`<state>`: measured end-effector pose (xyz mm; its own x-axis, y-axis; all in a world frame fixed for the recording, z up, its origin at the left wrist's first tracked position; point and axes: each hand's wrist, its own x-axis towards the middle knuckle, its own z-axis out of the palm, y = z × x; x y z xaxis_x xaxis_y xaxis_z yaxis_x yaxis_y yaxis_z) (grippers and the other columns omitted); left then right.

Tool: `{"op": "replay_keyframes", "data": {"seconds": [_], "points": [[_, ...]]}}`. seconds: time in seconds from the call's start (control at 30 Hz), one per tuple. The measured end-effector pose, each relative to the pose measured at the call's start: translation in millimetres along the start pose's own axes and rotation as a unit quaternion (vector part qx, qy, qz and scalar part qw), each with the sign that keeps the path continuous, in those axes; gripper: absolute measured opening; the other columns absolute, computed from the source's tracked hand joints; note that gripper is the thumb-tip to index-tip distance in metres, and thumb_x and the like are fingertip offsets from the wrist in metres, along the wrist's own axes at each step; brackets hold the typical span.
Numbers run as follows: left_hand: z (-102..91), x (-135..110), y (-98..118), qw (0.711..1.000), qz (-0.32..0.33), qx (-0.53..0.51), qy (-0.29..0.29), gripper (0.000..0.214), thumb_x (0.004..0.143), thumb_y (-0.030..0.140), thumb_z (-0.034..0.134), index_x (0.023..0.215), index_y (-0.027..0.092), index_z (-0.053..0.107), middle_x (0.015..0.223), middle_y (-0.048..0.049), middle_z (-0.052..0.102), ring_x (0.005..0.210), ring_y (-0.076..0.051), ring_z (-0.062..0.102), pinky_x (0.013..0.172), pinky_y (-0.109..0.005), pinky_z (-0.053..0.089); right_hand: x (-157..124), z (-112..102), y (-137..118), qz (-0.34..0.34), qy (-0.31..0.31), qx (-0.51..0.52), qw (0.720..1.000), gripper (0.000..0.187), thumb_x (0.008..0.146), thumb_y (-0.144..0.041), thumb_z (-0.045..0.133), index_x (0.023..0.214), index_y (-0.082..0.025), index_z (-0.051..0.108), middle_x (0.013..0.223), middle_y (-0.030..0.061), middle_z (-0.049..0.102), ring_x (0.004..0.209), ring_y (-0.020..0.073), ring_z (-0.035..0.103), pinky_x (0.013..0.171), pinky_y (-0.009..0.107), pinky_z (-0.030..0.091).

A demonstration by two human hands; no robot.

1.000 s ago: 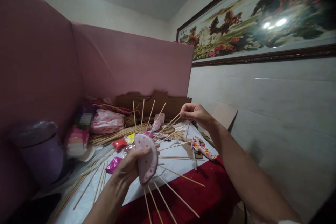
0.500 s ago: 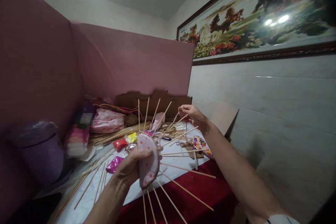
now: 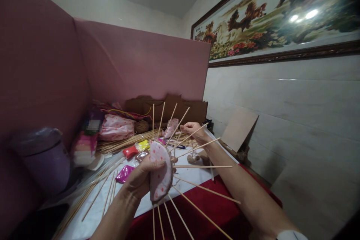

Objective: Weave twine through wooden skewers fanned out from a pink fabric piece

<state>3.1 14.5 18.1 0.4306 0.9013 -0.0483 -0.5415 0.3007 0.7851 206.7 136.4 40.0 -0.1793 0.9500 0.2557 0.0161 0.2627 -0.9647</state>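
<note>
My left hand (image 3: 143, 175) grips a half-round padded piece (image 3: 161, 174) covered in white cloth with red spots, its thumb lying across the face. Thin wooden sticks (image 3: 204, 166) fan out from the curved edge, upward, to the right and downward. Behind the upper right sticks, my right hand (image 3: 194, 132) is closed in a pinch on a thin strand of twine (image 3: 174, 148) that runs down toward the stick bases. Where the strand meets the piece is too small to make out. A small brownish bundle (image 3: 192, 157) lies below the right hand.
Colored packets, one magenta (image 3: 124, 174), one red (image 3: 130, 152), lie on the white cloth (image 3: 92, 195). Behind them are a stick bundle (image 3: 112, 144), a twine ball (image 3: 141, 126), spotted fabric (image 3: 116, 127) and cardboard (image 3: 194, 111). A purple bin (image 3: 46, 165) stands left.
My right hand has moved left and slightly down, closer to the padded piece, still pinching the twine. My left hand keeps its hold. The view has shifted slightly.
</note>
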Motion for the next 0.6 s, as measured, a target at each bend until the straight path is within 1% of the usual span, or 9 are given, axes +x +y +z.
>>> {"op": "replay_keyframes", "data": {"seconds": [0.13,0.2,0.27,0.33,0.4,0.47,0.6], "points": [[-1.5,0.4,-1.2,1.000,0.005,0.009,-0.015,0.023,0.061,0.010,0.068,0.084,0.009,0.066,0.078,-0.0123,0.071,0.063,-0.022,0.066,0.058,-0.029,0.053,-0.6,11.3,10.5,0.000,-0.005,-0.030,1.000,0.043,0.055,-0.052,0.072,0.053,-0.015,0.050,0.041,-0.0078,0.037,0.035,0.0026,0.024,0.034,0.019,0.013],[-3.0,1.5,-1.7,1.000,0.006,0.012,-0.019,0.024,0.062,0.010,0.068,0.086,0.009,0.066,0.079,-0.0126,0.071,0.064,-0.022,0.066,0.060,-0.029,0.053,-0.4,11.8,10.3,-0.017,0.014,-0.035,0.999,0.044,0.053,-0.053,0.072,0.053,-0.015,0.051,0.041,-0.0074,0.038,0.035,0.0031,0.026,0.034,0.019,0.014],[-4.5,2.8,-1.9,1.000,0.006,0.015,-0.019,0.026,0.061,0.010,0.068,0.087,0.009,0.065,0.080,-0.0127,0.071,0.066,-0.022,0.066,0.062,-0.029,0.053,1.1,7.1,5.4,-0.036,0.040,-0.033,0.998,0.045,0.052,-0.054,0.072,0.054,-0.015,0.051,0.043,-0.0072,0.038,0.037,0.0034,0.027,0.035,0.019,0.015],[-5.3,4.2,-1.9,1.000,0.003,0.012,-0.007,0.028,0.060,0.010,0.069,0.087,0.009,0.064,0.079,-0.0121,0.071,0.065,-0.022,0.066,0.061,-0.030,0.053,3.2,-1.7,-3.8,-0.066,0.078,-0.020,0.995,0.045,0.053,-0.056,0.070,0.056,-0.015,0.051,0.043,-0.0077,0.037,0.038,0.0035,0.026,0.036,0.020,0.015],[-5.4,5.4,-1.6,1.000,-0.004,0.003,0.012,0.025,0.060,0.009,0.068,0.085,0.009,0.064,0.075,-0.0112,0.071,0.062,-0.022,0.066,0.058,-0.030,0.053,4.4,-11.8,-16.4,-0.114,0.125,-0.003,0.986,0.044,0.055,-0.055,0.070,0.057,-0.016,0.051,0.043,-0.0083,0.035,0.038,0.0038,0.024,0.036,0.020,0.015],[-4.8,6.3,-1.2,0.999,-0.018,-0.007,0.033,0.022,0.061,0.008,0.067,0.083,0.009,0.063,0.071,-0.0106,0.070,0.060,-0.023,0.066,0.056,-0.031,0.053,3.0,-20.5,-31.5,-0.165,0.158,0.004,0.974,0.042,0.055,-0.053,0.072,0.059,-0.016,0.051,0.044,-0.0082,0.035,0.039,0.0041,0.024,0.036,0.021,0.016],[-4.2,7.8,-0.8,0.996,-0.045,-0.028,0.065,0.017,0.064,0.004,0.063,0.081,0.006,0.063,0.068,-0.0117,0.070,0.058,-0.022,0.066,0.055,-0.030,0.054,-8.9,-31.0,-63.2,-0.231,0.157,0.002,0.960,0.037,0.058,-0.048,0.073,0.062,-0.017,0.053,0.049,-0.0073,0.038,0.041,0.0044,0.027,0.038,0.020,0.018]]}}
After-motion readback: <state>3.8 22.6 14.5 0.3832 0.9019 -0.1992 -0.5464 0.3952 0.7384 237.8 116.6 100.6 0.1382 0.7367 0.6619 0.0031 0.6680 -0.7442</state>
